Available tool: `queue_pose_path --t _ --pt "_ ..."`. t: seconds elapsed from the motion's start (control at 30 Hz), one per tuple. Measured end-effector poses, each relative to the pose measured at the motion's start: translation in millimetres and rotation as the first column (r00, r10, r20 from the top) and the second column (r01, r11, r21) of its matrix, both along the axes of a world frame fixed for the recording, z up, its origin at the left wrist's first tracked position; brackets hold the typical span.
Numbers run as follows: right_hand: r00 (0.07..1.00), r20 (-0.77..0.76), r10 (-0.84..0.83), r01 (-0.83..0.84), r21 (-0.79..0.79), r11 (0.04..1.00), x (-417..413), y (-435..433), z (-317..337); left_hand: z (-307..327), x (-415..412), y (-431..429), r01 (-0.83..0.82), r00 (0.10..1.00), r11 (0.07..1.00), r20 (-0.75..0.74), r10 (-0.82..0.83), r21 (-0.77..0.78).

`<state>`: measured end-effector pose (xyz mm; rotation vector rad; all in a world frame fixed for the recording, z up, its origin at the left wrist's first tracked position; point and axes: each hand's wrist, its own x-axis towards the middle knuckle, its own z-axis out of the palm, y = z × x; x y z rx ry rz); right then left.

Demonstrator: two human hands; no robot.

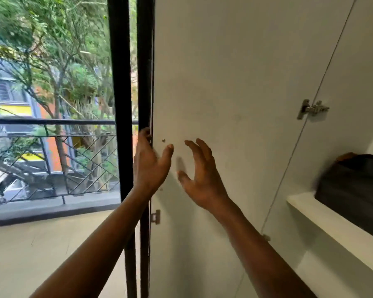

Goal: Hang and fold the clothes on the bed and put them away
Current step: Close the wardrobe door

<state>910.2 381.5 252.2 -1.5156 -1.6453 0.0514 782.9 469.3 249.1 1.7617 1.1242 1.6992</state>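
1. We see the left hand (151,164) gripping the free edge of the tall flat white wardrobe door (224,72). Its fingers wrap behind the edge, and the thumb lies on the inner face near a small round metal stud (163,140).
2. The right hand (199,179) is wide, fingers spread and holding nothing, just in front of the door's inner face. We cannot tell whether it touches.
3. The clothes and the bed are out of view, and neither of the 2 hands holds a garment.
4. The door stands open on its silver metal hinge (311,109). Beside it, a white flat shelf (323,214) carries a dark soft bag (353,183).
5. We judge the step in hand to be working the wardrobe door, either opening it for storage or closing it afterwards.
6. The next move calls for swinging the door about the hinge with the left-hand grip. The fingers must stay clear of the black metal window frame (119,82) close behind the edge.
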Motion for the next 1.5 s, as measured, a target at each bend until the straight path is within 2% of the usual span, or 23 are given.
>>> queue_pose_path --t 0.1,0.2,0.27,0.37,0.43,0.53,0.63,0.7,0.77,0.83,0.9,0.93,1.0,1.1,1.2,1.3,1.37,1.5 --pt "0.983 -0.177 -0.040 0.031 -0.051 0.998 -40 22 11 8 -14 24 0.049 0.987 0.997 -0.151 -0.058 -0.063" --pt "0.974 -0.205 -0.099 0.096 -0.025 0.995 -62 16 13 13 -28 23 0.122 0.972 0.989 -0.191 -0.137 -0.086" --pt "0.967 -0.231 -0.107 0.117 0.033 0.993 -71 -2 11 12 -35 1 0.204 0.967 0.976 -0.139 -0.213 -0.071" --pt "0.959 -0.256 -0.119 0.164 0.163 0.973 -81 -41 15 6 -42 -59 0.324 0.946 0.944 -0.024 -0.323 0.056" --pt "0.935 -0.289 -0.204 0.276 0.238 0.931 -86 -73 24 0 -41 -107 0.390 0.920 0.913 -0.010 -0.392 0.121" --pt "0.875 -0.293 -0.386 0.469 0.315 0.825 -76 -130 35 -11 -30 -173 0.476 0.879 0.853 -0.092 -0.468 0.213" --pt "0.809 -0.353 -0.470 0.582 0.376 0.721 -41 -198 37 -17 5 -216 0.620 0.781 0.731 -0.144 -0.607 0.284" --pt "0.754 -0.365 -0.546 0.657 0.405 0.636 -13 -248 33 -16 43 -236 0.715 0.695 0.619 -0.236 -0.679 0.325" --pt "0.645 -0.235 -0.727 0.732 0.461 0.501 20 -293 30 -12 94 -256 0.776 0.630 0.529 -0.411 -0.659 0.343" --pt "0.417 0.068 -0.906 0.753 0.533 0.386 61 -328 29 -2 147 -273 0.812 0.584 0.452 -0.539 -0.607 0.370" --pt "0.181 0.411 -0.894 0.757 0.522 0.393 105 -356 27 9 196 -287 0.827 0.562 0.354 -0.633 -0.533 0.437" --pt "0.110 0.535 -0.838 0.769 0.488 0.413 124 -365 26 11 217 -290 0.819 0.574 0.318 -0.666 -0.476 0.479" --pt "0.076 0.636 -0.768 0.802 0.419 0.426 159 -383 22 11 255 -295 0.786 0.617 0.250 -0.683 -0.392 0.566" --pt "0.050 0.641 -0.766 0.812 0.421 0.405 200 -398 13 1 307 -299 0.728 0.674 0.200 -0.629 -0.388 0.656" --pt "0.046 0.643 -0.764 0.817 0.416 0.400 230 -405 9 -11 349 -309 0.674 0.712 0.211 -0.547 -0.440 0.708" --pt "0.081 0.633 -0.770 0.850 0.359 0.385 253 -411 -5 -21 378 -320 0.670 0.711 0.221 -0.527 -0.466 0.708" --pt "0.069 0.639 -0.766 0.868 0.340 0.361 269 -416 -14 -25 398 -326 0.670 0.712 0.234 -0.520 -0.472 0.705" --pt "0.090 0.651 -0.754 0.860 0.331 0.389 288 -423 -19 -28 420 -337 0.633 0.732 0.265 -0.452 -0.510 0.728"
